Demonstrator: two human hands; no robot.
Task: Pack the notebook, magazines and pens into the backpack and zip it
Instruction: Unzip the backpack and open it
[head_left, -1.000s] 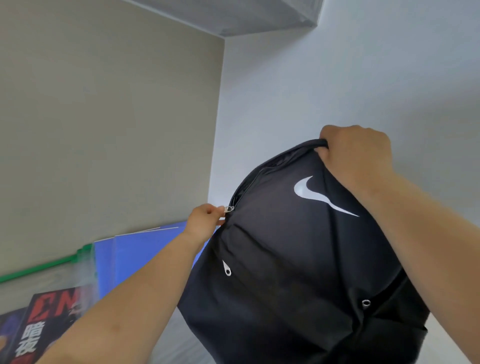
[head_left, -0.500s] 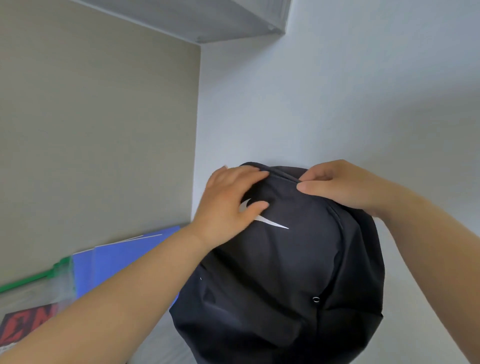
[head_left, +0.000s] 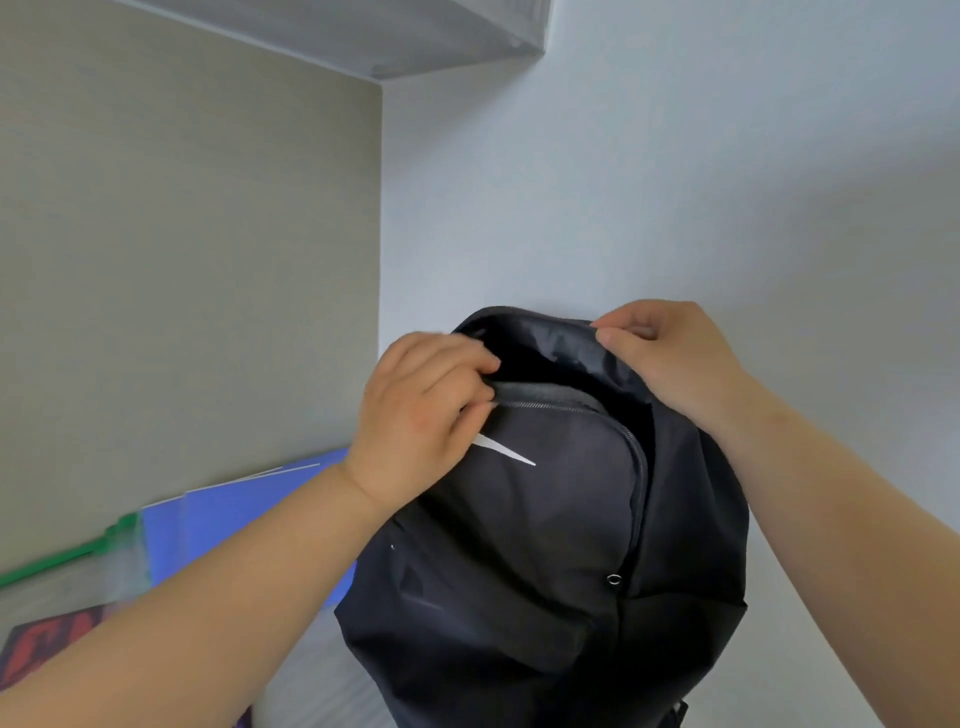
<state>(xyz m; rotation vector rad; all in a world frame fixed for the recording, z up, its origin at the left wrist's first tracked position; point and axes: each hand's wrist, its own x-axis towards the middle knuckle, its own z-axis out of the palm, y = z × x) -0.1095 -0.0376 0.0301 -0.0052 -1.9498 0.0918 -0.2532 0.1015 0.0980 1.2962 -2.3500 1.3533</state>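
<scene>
Since half a second ago the black backpack (head_left: 545, 545) has been pulled open at its top: both hands, which lay on the closed fabric then, now draw the two edges of the mouth apart, showing a dark hollow whose contents cannot be made out. Left of the backpack, against the beige wall, lies a clear plastic pouch with a green zip strip (head_left: 67, 556); whatever it holds is too blurred to tell. Just below it a dark magazine with red lettering (head_left: 47, 649) shows at the frame's edge, and between pouch and backpack lean blue-covered magazines or a notebook (head_left: 244, 514), partly behind the left forearm. The left hand (head_left: 421, 421) sits on the backpack's front panel, fingers curled tightly and pinching the near edge of the opening beside the zipper teeth, covering part of the white swoosh logo (head_left: 511, 453). A small metal ring (head_left: 613, 579) hangs lower on the backpack's right seam. The right hand (head_left: 670, 358) pinches the far edge of the opening between thumb and fingers, lifting it.
</scene>
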